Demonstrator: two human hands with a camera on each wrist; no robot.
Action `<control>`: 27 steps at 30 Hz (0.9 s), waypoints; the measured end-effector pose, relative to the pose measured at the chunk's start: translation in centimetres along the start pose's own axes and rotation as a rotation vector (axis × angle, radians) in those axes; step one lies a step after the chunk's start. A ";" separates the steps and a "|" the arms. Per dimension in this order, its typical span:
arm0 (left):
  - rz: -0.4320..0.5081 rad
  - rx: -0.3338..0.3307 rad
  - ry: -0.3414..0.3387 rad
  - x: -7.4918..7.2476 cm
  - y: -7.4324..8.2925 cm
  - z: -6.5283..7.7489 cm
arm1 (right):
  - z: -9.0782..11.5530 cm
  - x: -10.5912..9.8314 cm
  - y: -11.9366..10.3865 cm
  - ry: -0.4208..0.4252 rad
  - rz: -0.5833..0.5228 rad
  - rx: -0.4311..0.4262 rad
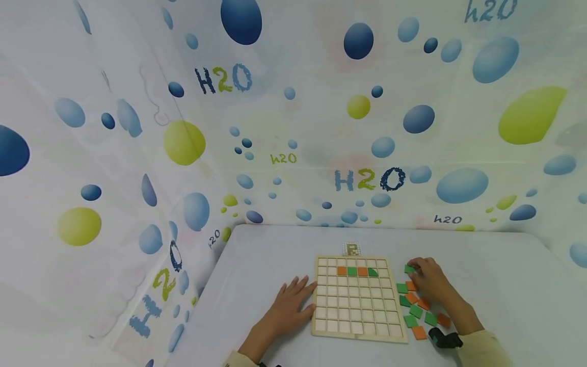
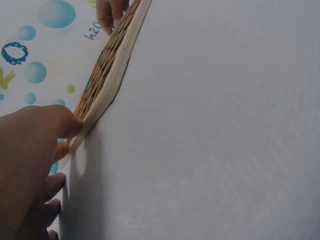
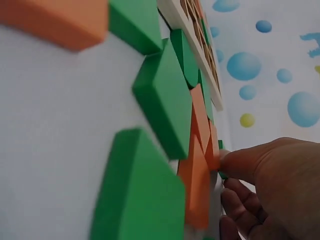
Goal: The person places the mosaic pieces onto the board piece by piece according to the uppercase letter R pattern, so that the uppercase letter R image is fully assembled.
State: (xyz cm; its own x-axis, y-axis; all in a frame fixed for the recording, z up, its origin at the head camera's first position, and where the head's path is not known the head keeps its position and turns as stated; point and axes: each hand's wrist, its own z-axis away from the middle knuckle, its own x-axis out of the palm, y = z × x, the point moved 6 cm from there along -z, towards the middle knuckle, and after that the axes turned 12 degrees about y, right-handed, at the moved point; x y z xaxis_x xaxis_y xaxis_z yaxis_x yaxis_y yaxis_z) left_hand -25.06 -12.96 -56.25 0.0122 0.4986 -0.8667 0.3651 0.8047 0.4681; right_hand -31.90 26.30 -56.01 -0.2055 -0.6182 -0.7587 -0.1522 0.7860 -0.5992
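Note:
A wooden grid board (image 1: pixel 380 339) lies on the table, with a short row of tiles in its upper part: orange (image 1: pixel 342 271), green, orange, then a green one with a rounded side (image 1: pixel 373 272). My left hand (image 1: pixel 289 306) rests beside the board with fingers extended, thumb and fingertips touching its left edge. Right of the board, my right hand (image 1: pixel 430 279) pinches a green tile (image 1: pixel 409 268) at the far end of a loose group of tiles. In the right wrist view that tile is mostly hidden by the thumb (image 3: pixel 240 162).
Several loose green (image 1: pixel 416 311) and orange tiles (image 1: pixel 419 333) lie along the board's right side, some touching. A small patterned card (image 1: pixel 351 249) lies behind the board. A wall covering with blue and green spots (image 1: pixel 293 122) stands beyond the white table (image 1: pixel 275 244).

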 end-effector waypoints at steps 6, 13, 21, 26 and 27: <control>0.001 -0.003 0.000 -0.1 0.2 0.1 | -0.9 0.9 -0.9 0.003 -0.043 -0.060; -0.005 -0.007 0.001 -0.1 0.1 0.1 | -1.2 1.7 -1.5 -0.018 -0.042 -0.043; -0.012 -0.005 0.006 -0.2 0.1 0.1 | -1.1 1.9 -2.1 -0.016 -0.055 -0.106; -0.011 -0.007 0.002 -0.2 0.2 0.1 | -0.9 1.8 -2.6 -0.020 -0.083 -0.117; -0.013 -0.009 0.001 -0.2 0.2 0.1 | -0.9 1.7 -2.8 -0.022 -0.092 -0.112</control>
State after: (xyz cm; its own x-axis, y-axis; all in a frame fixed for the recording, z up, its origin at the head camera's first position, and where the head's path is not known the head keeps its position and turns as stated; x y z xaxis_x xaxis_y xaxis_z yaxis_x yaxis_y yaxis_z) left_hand -24.93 -12.92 -56.02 0.0066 0.4887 -0.8724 0.3571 0.8137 0.4586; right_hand -32.66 23.07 -55.43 -0.1642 -0.6869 -0.7079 -0.2768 0.7209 -0.6354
